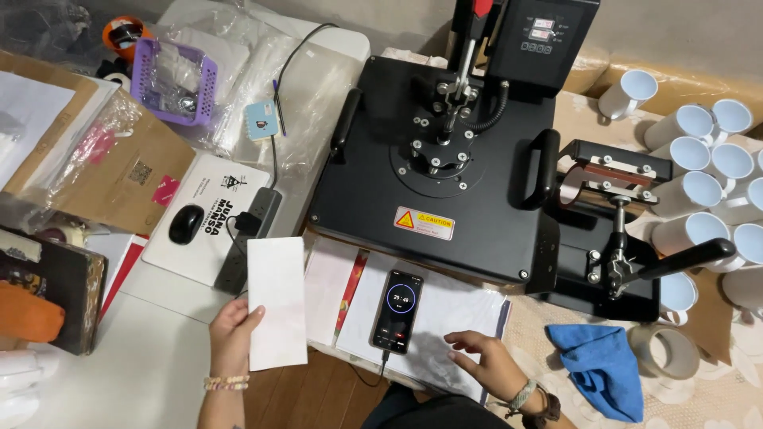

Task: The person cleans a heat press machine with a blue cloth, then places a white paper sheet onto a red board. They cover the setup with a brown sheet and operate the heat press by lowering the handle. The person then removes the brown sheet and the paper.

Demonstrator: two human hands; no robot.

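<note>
Beside our black heat press [445, 167], our left hand [232, 338] pinches a white paper strip [276, 302], while our right hand [489, 361] hovers, fingers spread, near the phone [397, 311].

White paper sheet [276, 302], blue cloth [602, 367]

A white table [159, 373] carries the left and middle of the scene. Far left on it lie clear plastic bags [262, 71] and a purple basket [173, 79]; nearer sit cardboard [119, 175], a white mouse pad [203, 218] with a black mouse [185, 223], and a black power strip [246, 250]. At centre stands a black heat press [445, 167], with white paper sheets [453, 318] under a phone [397, 311] near its front edge. On the right, a patterned cloth [715, 397] bears a blue rag [604, 367] and white mugs [699, 175].
</note>
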